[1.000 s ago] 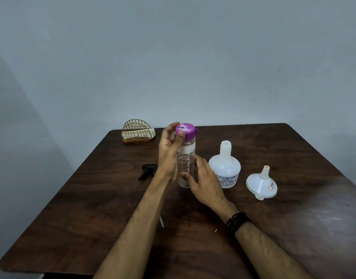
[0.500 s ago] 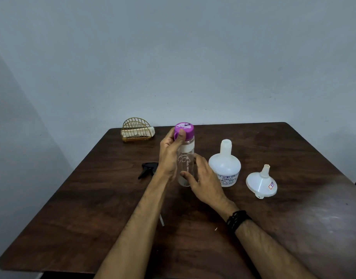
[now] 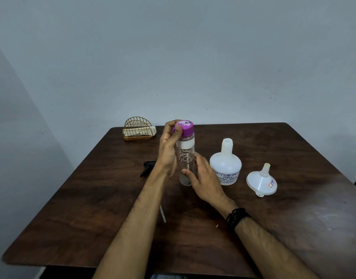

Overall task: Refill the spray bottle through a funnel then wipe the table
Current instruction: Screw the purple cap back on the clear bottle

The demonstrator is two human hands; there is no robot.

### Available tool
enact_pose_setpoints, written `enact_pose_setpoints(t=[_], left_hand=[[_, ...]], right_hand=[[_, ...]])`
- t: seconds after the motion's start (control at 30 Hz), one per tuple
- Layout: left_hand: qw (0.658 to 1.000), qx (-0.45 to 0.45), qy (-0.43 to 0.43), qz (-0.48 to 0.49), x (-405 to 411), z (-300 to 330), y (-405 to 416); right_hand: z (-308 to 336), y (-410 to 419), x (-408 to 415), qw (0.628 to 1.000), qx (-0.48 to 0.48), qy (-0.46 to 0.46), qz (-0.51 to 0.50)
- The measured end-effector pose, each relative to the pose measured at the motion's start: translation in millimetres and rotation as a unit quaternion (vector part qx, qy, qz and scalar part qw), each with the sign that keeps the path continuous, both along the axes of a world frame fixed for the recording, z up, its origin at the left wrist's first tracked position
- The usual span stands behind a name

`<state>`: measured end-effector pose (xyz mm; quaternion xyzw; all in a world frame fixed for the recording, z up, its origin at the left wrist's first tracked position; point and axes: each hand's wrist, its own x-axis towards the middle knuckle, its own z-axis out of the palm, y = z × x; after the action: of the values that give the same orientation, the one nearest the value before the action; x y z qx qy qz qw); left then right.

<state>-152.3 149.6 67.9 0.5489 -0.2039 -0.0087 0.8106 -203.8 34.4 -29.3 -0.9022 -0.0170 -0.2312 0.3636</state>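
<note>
A clear water bottle (image 3: 186, 158) with a purple cap (image 3: 184, 128) stands upright at the middle of the dark wooden table (image 3: 293, 218). My left hand (image 3: 169, 150) pinches the cap between thumb and fingers. My right hand (image 3: 203, 178) wraps round the bottle's lower body. To the right stands the white spray bottle (image 3: 226, 164), its neck open with no head on it. A white funnel (image 3: 261, 181) lies mouth down further right. The black spray head (image 3: 148, 167) lies on the table behind my left forearm, partly hidden.
A gold wire holder (image 3: 137, 129) with folded cloth or napkins stands at the table's far left corner, by the grey wall. A thin clear tube (image 3: 163, 214) lies on the table beside my left forearm.
My left hand's grip on the purple cap has shifted, with the thumb now on the cap's front. The bottle stays upright in the same place, and my right hand keeps its hold.
</note>
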Motion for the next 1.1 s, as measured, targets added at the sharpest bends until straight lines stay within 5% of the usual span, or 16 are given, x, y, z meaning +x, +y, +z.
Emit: enact_pose_setpoints(t=[0.2, 0.33, 0.57, 0.73, 0.87, 1.1], left_hand=[[0.999, 0.033, 0.000, 0.030, -5.6, -9.4, -3.3], [0.989, 0.143, -0.018, 0.033, -16.3, -40.6, 2.8], [0.967, 0.245, -0.017, 0.063, -22.2, -65.7, 5.1], [0.948, 0.299, -0.032, 0.099, -22.9, -69.5, -0.3], [0.958, 0.262, -0.040, 0.109, -37.7, -57.5, -10.7], [0.965, 0.234, -0.100, 0.057, -65.4, -18.5, -49.9]], right_hand=[[1.7, -0.8, -4.2, 1.000, 0.012, -0.011, 0.009], [11.2, -1.4, -19.3, 1.000, 0.001, -0.022, 0.004], [35.8, -43.9, -55.4, 0.951, -0.026, -0.236, -0.196], [26.3, -99.1, -68.7, 0.932, -0.026, -0.117, -0.343], [11.4, -128.3, -76.9, 0.962, 0.015, 0.008, -0.272], [1.3, -168.4, -77.2, 0.977, -0.031, 0.088, -0.193]])
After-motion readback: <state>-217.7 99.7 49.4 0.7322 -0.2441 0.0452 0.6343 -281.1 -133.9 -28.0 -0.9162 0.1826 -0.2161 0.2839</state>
